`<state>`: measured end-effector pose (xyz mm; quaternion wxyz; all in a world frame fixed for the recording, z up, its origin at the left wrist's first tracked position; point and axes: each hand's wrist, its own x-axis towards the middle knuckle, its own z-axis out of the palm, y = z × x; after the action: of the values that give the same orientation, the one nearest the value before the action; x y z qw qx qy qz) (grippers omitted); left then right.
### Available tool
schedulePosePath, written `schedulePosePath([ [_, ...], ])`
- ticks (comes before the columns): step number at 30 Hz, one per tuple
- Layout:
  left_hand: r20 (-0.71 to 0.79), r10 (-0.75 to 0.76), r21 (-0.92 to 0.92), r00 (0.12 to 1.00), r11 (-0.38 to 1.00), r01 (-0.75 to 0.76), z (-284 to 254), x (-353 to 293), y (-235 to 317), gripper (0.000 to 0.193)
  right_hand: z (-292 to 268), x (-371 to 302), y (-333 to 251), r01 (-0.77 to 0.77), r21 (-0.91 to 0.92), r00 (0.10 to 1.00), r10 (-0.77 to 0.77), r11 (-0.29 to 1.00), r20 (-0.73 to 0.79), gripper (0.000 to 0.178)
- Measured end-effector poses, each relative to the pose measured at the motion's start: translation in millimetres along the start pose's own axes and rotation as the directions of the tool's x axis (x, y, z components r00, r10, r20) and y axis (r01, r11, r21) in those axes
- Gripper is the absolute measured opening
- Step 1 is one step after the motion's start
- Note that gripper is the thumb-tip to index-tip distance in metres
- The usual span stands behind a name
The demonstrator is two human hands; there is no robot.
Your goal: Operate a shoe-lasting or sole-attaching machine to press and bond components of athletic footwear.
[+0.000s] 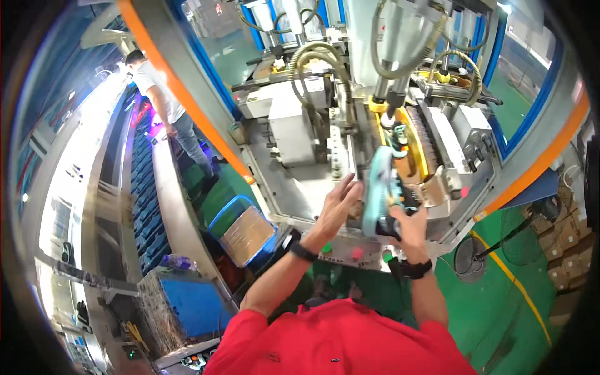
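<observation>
My right hand [410, 230] grips a shoe [381, 194] with a pale blue sole and a dark upper, at the heel or toe end nearest me. The shoe is tilted, its sole turned toward my left, and slightly blurred. My left hand [337, 209] is just left of the sole, fingers apart, with nothing in it. Beyond the shoe, a press machine [409, 119] has a yellow-edged slot with brush-like strips. A dark and teal shape [396, 136], perhaps another shoe, sits under its upright rod; I cannot make it out fully.
Push buttons [357, 253] line the machine's front edge. A blue-rimmed bin [244, 230] stands at the left, with a conveyor [147, 181] of dark pieces beyond. A person [165, 103] stands beside it. At the right are a fan [470, 256] and stacked cartons [565, 250].
</observation>
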<state>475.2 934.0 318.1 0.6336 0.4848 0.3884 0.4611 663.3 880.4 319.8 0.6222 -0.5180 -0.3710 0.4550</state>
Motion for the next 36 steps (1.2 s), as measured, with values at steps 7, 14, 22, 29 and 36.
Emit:
schedulePosePath([
  [7, -0.123, 0.039, 0.576, 0.992, 0.816, 0.04, 31, 218, -54, 0.071, -88, 30, -12, 0.15, -0.209, 0.908, -0.218, 0.966, -0.358, 0.058],
  [14, -0.352, 0.099, 0.749, 0.931, 0.626, 0.217, 33, 342, -123, 0.066, -105, 50, -34, 0.073, -0.487, 0.787, -0.35, 0.87, -0.508, 0.053],
  [22, 0.044, -0.436, -0.385, 0.899, 0.823, 0.417, -25, 215, -33, 0.027, -54, 251, -81, -0.15, -0.644, 0.957, -0.053, 0.75, -0.284, 0.047],
  [29, -0.108, -0.405, -0.254, 0.908, 0.894, 0.369, -107, 7, 52, 0.048, 90, 373, 48, 0.007, -0.943, 0.995, 0.094, 0.333, 0.041, 0.044],
  [36, -0.566, -0.254, -0.385, 0.784, 0.923, 0.021, -140, -117, 65, 0.049, 119, 367, 136, -0.114, -0.958, 0.973, -0.164, 0.262, -0.161, 0.038],
])
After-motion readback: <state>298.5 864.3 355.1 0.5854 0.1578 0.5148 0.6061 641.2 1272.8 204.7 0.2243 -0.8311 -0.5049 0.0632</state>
